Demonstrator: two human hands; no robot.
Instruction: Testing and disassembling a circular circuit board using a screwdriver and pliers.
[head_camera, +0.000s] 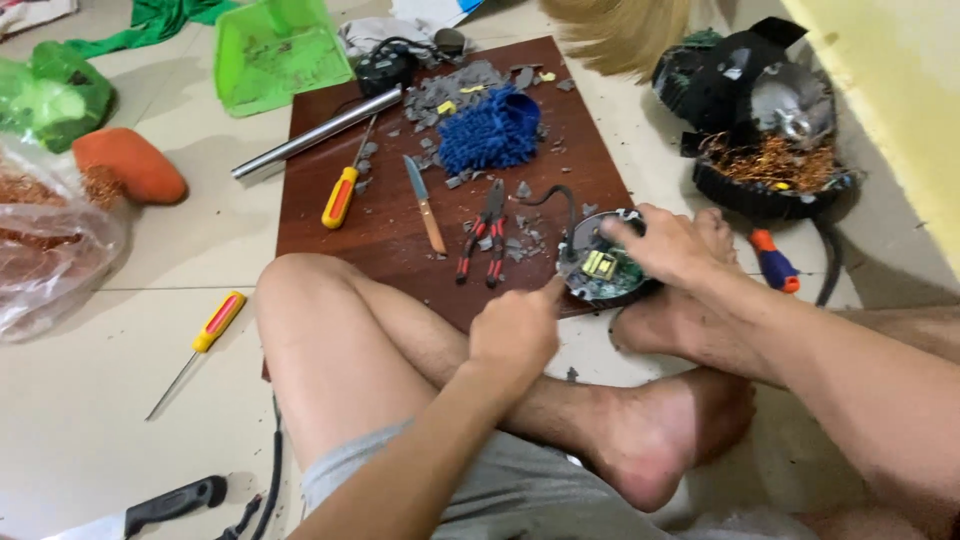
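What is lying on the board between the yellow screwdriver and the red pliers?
In the head view, a small knife with a wooden handle lies between the yellow screwdriver and the red pliers, with grey scraps around it.

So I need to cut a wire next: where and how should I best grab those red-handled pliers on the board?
Take the pliers by the two red handles, coming from the near side of the board. The handles point toward you and lie slightly spread, while the dark jaws point away among grey scraps. The left hand is closest; the knife lies just beside, so probably reach from above.
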